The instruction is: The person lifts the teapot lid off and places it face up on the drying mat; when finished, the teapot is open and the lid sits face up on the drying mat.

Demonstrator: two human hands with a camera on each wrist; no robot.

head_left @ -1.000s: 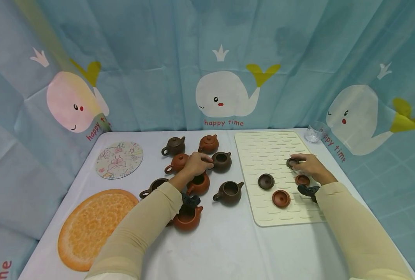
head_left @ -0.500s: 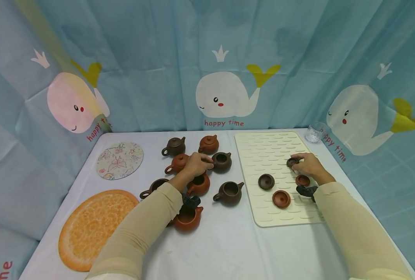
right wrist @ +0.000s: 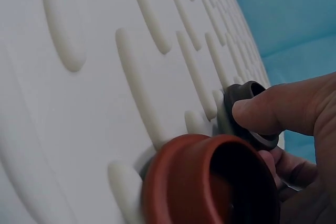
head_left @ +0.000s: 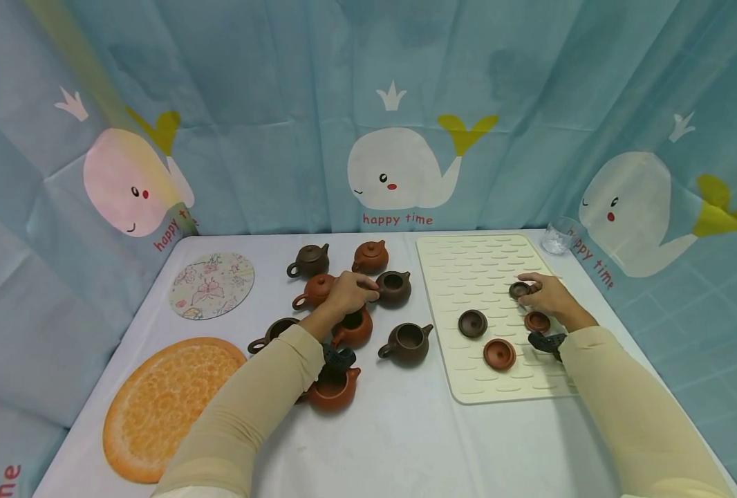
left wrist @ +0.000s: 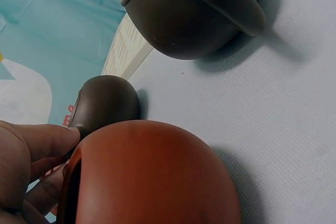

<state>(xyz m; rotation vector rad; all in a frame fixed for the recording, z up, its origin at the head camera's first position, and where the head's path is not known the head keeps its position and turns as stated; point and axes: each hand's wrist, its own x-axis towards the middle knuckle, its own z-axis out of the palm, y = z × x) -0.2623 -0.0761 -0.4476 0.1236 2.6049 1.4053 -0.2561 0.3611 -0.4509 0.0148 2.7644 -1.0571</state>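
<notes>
My left hand [head_left: 350,292] pinches the handle of a dark brown lidless teapot [head_left: 395,290], which stands upright on the white cloth. In the left wrist view, a reddish teapot [left wrist: 157,177] stands close under that hand and covers part of the fingers. Another dark lidless teapot [head_left: 408,346] is nearer the front. On the cream mat [head_left: 468,259], my right hand [head_left: 550,296] holds a small dark teapot lid [right wrist: 236,96] between thumb and fingers, its hollow side up. Right beside these fingers lies a reddish lid [right wrist: 181,182], also hollow side up.
Another dark lid [head_left: 472,324] and a reddish lid [head_left: 499,353] lie on the mat. Several more teapots stand around my left arm, including a lidded reddish one [head_left: 371,256]. A clear glass [head_left: 558,236], a round patterned mat [head_left: 211,285] and a bread-print mat [head_left: 166,408] flank them.
The right fingers and the small dark lid shift very slightly, the lid's tilt changing a little. The left hand keeps its place at the dark teapot's handle.
</notes>
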